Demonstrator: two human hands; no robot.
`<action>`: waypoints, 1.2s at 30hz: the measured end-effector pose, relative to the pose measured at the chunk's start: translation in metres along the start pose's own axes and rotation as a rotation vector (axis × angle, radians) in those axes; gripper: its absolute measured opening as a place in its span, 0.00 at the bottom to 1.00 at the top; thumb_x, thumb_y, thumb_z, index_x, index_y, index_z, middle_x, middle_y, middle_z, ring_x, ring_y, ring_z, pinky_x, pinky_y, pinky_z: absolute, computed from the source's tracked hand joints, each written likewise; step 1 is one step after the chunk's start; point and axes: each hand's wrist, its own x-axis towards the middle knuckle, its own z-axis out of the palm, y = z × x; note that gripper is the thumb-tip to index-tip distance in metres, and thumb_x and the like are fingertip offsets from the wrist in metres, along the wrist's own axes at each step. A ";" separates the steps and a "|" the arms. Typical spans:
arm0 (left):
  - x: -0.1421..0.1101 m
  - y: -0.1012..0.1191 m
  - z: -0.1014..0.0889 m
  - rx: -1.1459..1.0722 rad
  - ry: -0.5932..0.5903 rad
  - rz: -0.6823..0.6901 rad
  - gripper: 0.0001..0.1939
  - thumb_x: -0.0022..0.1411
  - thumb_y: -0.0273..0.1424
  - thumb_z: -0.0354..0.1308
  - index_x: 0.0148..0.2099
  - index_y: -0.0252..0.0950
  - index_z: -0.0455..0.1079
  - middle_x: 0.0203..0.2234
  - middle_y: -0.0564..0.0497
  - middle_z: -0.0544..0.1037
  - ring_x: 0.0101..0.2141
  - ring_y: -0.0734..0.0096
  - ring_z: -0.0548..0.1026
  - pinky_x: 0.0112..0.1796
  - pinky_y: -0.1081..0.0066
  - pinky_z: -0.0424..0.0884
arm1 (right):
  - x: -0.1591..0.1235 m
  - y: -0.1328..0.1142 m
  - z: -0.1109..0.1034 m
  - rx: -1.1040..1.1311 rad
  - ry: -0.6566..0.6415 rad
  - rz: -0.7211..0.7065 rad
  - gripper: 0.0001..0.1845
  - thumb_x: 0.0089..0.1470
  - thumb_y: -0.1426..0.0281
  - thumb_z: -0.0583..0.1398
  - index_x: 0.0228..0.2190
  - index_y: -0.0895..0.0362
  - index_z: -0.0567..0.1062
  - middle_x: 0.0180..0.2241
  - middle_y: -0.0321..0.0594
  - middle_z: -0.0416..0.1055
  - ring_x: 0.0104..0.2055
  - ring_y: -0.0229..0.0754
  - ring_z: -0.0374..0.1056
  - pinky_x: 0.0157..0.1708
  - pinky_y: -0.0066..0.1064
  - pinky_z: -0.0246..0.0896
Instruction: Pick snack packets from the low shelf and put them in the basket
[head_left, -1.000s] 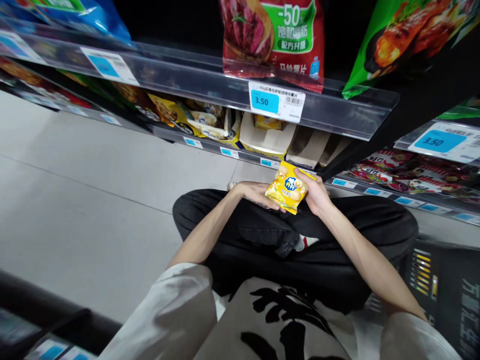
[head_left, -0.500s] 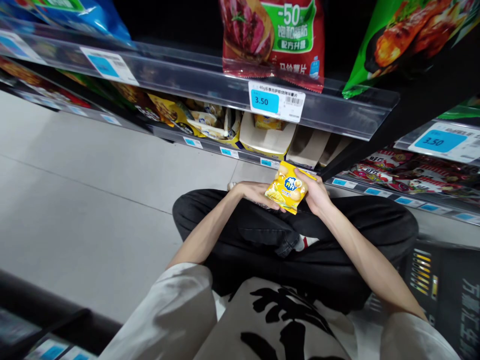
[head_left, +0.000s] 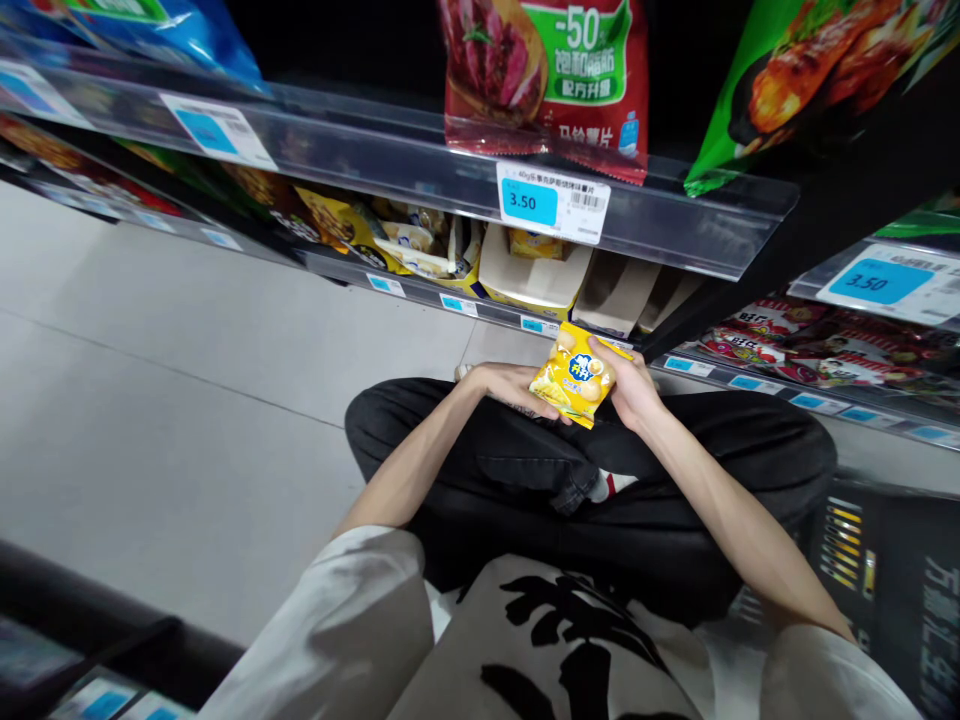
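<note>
A small yellow snack bag [head_left: 576,378] with a blue logo is held between both hands above my crossed legs. My left hand [head_left: 517,388] supports its lower left side, with the fingers partly hidden beneath it. At the upper right edge, my right hand [head_left: 631,388] is closed on the bag, the thumb lying on its front. Just beyond the hands, on the bottom shelf, is an open display carton [head_left: 536,285] with a yellow packet [head_left: 537,244] at its back.
Overhead, a clear-fronted shelf [head_left: 420,165] juts out, carrying a red chip bag [head_left: 547,80] and a green bag [head_left: 817,80]. Red packets [head_left: 810,340] fill the lower shelf at right. A dark printed crate or box [head_left: 885,570] stands by my right knee. Grey floor tiles [head_left: 187,400] lie to the left.
</note>
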 end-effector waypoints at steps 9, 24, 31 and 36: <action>0.000 0.002 0.001 -0.003 -0.001 -0.008 0.27 0.64 0.45 0.69 0.57 0.31 0.77 0.51 0.41 0.83 0.51 0.59 0.81 0.52 0.71 0.77 | -0.001 -0.002 0.001 0.007 -0.007 0.002 0.24 0.38 0.57 0.79 0.35 0.56 0.83 0.36 0.42 0.84 0.44 0.53 0.81 0.46 0.41 0.76; 0.001 0.002 0.001 0.003 -0.015 0.009 0.26 0.64 0.45 0.69 0.57 0.32 0.77 0.50 0.41 0.83 0.51 0.60 0.81 0.52 0.70 0.77 | -0.001 0.000 0.000 -0.010 -0.001 -0.002 0.25 0.38 0.56 0.78 0.36 0.55 0.82 0.37 0.41 0.85 0.45 0.53 0.81 0.47 0.40 0.74; 0.001 0.003 0.001 -0.015 -0.010 0.010 0.28 0.63 0.46 0.70 0.57 0.32 0.77 0.50 0.41 0.83 0.51 0.60 0.81 0.53 0.71 0.76 | -0.001 -0.001 0.001 -0.024 0.002 0.003 0.25 0.38 0.54 0.78 0.35 0.55 0.82 0.36 0.41 0.84 0.45 0.53 0.81 0.47 0.41 0.74; 0.001 0.003 0.002 -0.039 -0.003 0.000 0.30 0.61 0.46 0.71 0.57 0.31 0.76 0.50 0.40 0.83 0.51 0.58 0.82 0.52 0.69 0.77 | -0.001 0.000 0.001 -0.002 -0.005 -0.005 0.23 0.38 0.57 0.78 0.35 0.55 0.82 0.36 0.40 0.84 0.46 0.53 0.81 0.48 0.40 0.74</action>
